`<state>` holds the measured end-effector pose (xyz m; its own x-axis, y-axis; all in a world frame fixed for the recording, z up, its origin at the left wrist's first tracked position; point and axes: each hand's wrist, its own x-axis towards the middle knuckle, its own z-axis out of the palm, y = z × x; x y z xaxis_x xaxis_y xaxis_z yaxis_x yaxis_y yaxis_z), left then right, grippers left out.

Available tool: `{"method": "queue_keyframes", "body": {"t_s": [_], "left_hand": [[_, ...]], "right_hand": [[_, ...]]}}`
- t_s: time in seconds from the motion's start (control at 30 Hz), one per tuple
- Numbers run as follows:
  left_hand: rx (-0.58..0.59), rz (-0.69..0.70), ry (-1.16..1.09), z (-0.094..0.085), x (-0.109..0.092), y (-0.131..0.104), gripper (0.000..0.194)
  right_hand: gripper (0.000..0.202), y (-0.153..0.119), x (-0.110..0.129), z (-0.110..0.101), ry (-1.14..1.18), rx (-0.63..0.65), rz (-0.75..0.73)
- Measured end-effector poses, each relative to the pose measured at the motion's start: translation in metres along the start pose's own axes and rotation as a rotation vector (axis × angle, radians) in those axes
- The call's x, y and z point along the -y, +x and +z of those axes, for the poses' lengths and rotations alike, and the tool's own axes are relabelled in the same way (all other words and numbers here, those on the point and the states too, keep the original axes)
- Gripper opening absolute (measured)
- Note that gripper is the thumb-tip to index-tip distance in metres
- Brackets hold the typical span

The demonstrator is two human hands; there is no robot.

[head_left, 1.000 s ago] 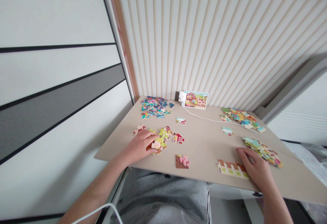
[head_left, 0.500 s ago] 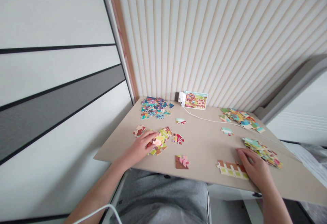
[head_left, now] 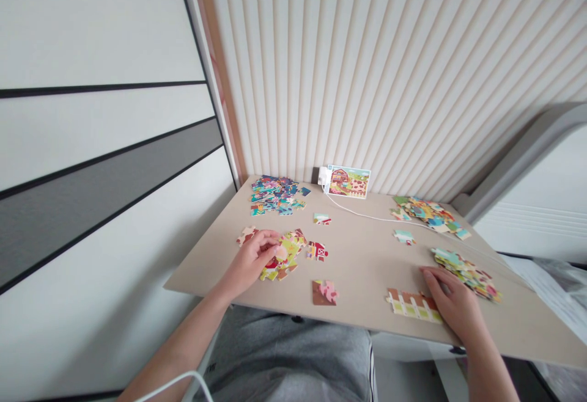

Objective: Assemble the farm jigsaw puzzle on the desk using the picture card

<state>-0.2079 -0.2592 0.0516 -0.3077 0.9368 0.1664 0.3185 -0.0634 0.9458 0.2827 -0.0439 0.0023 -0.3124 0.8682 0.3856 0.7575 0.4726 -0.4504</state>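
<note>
My left hand (head_left: 250, 261) is over a loose pile of farm-picture jigsaw pieces (head_left: 288, 249). Its thumb and fingertips close on a pale pink jigsaw piece at the top of the pile. A brown-and-cream piece (head_left: 246, 234) lies partly behind that hand. Resting on the tabletop, my right hand (head_left: 454, 301) has loosely bent fingers and no piece visible in them. Beside it is a joined strip of jigsaw with a white fence (head_left: 415, 305); the hand covers its right end. A corner piece with a pink pig (head_left: 324, 292) and a red barn piece (head_left: 317, 250) lie between the hands.
A reference picture card (head_left: 348, 181) leans by a white charger (head_left: 323, 176), whose cable crosses the table (head_left: 358, 261). Blue pieces (head_left: 277, 194) are heaped at back left. Two more piles, one far (head_left: 431, 214) and one near (head_left: 468, 274), lie right. Single pieces (head_left: 321, 219) (head_left: 404, 237) lie mid-table.
My left hand has shifted slightly left and up over the pile, uncovering a red piece and partly covering the brown-and-cream one. My right hand stays beside the fence strip.
</note>
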Motion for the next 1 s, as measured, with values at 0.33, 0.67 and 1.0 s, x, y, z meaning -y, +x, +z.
{"method": "queue_keyframes", "body": {"t_s": [0.33, 0.67, 1.0], "left_hand": [[0.078, -0.002, -0.038, 0.014, -0.021, -0.004, 0.034], [0.032, -0.086, -0.328, 0.03, -0.024, 0.002, 0.05], [-0.051, -0.165, -0.205, 0.027, -0.01, 0.005, 0.047]], "right_hand": [[0.04, -0.001, 0.004, -0.001, -0.006, 0.005, -0.011], [0.04, -0.001, 0.0, 0.001, -0.009, 0.019, -0.008], [0.04, 0.0, 0.002, 0.001, -0.016, 0.008, -0.021]]}}
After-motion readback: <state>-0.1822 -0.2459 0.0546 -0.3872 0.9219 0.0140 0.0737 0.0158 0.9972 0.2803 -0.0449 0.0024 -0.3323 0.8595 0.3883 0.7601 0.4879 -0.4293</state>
